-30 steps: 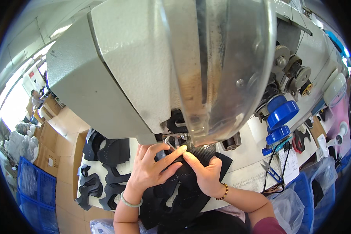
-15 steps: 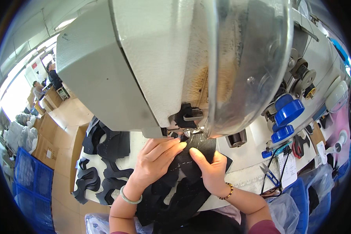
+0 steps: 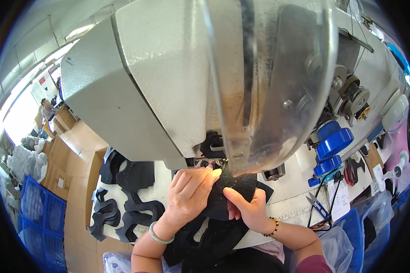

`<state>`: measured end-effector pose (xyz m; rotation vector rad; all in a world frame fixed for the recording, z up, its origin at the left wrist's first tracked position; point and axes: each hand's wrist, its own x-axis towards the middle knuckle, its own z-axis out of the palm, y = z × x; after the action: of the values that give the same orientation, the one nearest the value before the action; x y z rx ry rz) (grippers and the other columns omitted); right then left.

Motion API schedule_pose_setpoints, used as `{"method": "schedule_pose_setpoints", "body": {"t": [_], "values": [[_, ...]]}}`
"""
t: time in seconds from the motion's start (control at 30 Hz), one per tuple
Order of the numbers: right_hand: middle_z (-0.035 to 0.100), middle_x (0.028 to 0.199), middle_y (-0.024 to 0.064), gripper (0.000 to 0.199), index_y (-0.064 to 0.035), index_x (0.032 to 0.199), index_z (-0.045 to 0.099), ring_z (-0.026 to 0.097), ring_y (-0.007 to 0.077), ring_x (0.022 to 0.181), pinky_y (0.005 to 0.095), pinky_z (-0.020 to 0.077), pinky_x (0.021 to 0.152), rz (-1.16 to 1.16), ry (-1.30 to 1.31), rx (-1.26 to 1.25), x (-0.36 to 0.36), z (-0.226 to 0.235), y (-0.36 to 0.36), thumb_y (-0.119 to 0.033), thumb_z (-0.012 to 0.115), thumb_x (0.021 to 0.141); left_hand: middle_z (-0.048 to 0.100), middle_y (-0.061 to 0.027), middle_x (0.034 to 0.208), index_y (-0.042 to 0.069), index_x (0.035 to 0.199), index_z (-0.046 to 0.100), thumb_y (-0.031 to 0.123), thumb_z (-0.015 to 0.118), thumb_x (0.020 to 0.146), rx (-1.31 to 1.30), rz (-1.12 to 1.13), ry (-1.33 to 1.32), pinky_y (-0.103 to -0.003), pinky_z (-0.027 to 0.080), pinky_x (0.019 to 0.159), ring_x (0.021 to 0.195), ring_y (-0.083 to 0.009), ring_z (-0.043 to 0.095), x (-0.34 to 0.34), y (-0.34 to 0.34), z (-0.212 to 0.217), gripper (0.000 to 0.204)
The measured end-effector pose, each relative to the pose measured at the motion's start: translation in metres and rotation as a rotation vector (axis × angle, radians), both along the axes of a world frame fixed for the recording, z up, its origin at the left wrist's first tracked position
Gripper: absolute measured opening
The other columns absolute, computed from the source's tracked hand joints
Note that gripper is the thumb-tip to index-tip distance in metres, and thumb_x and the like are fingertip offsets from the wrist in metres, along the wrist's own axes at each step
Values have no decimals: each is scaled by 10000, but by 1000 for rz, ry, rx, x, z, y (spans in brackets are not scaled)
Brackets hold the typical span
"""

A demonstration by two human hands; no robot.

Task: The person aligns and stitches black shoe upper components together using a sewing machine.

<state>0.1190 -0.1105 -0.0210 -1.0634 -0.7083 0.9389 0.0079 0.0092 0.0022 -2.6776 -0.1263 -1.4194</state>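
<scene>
Hands meet right under the head of a big grey sewing machine (image 3: 168, 86), which fills most of the view from nine o'clock round to two. The left hand (image 3: 189, 193) lies flat on a black mesh fabric piece (image 3: 234, 189), fingers close together and stretched toward one o'clock, the fingertips (image 3: 214, 172) reaching the needle area (image 3: 216, 160) (the needle itself is too dark and small to make out). A pale green bangle (image 3: 159, 234) sits on that wrist. The right hand (image 3: 248, 209) comes in from five o'clock, its forefinger and thumb pressed together on the near edge of the same fabric, pinching it; a beaded bracelet (image 3: 273, 226) circles that wrist. The fabric rests on the white table (image 3: 296, 200), directly below the machine head and between the two hands, with more black material trailing down toward six o'clock. At eight o'clock, well apart from the hands, lie cut black pieces (image 3: 127, 204). Out at three o'clock stand blue thread cones (image 3: 332, 148), and scissors (image 3: 319, 207) lie near the table edge at four o'clock.
</scene>
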Motion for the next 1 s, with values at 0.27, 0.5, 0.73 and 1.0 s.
{"method": "schedule_pose_setpoints", "body": {"t": [0.27, 0.5, 0.73, 1.0], "values": [[580, 611, 14, 231, -26, 755, 600, 510, 57, 434, 174, 355, 383, 2, 32, 29, 0, -4, 1, -217, 616, 884, 602, -95, 928, -36, 946, 647, -4, 645, 607, 25, 48, -8, -318, 500, 736, 822, -212, 584, -1, -3, 1, 340], [570, 596, 8, 222, -25, 756, 603, 497, 51, 429, 177, 358, 379, -100, -5, 78, 4, -9, 4, -210, 627, 877, 595, -133, 981, -61, 992, 618, 28, 621, 623, 157, 95, 130, -338, 501, 784, 889, -227, 578, -4, -8, 7, 380], [586, 663, -3, 58, -15, 822, 609, 498, 40, 517, 172, 385, 480, -116, 156, 54, 24, -1, 6, -64, 631, 803, 610, -93, 1019, -11, 1005, 642, -61, 647, 676, -239, -100, 62, -374, 502, 855, 945, -266, 588, -16, 2, 7, 333], [610, 696, 48, 127, 4, 925, 574, 530, 79, 437, 206, 382, 371, 255, 71, -106, 41, 10, -10, -72, 593, 825, 610, -79, 925, -1, 941, 671, -52, 669, 623, -85, -89, 60, -339, 538, 792, 913, -258, 613, -16, 7, 2, 322]]}}
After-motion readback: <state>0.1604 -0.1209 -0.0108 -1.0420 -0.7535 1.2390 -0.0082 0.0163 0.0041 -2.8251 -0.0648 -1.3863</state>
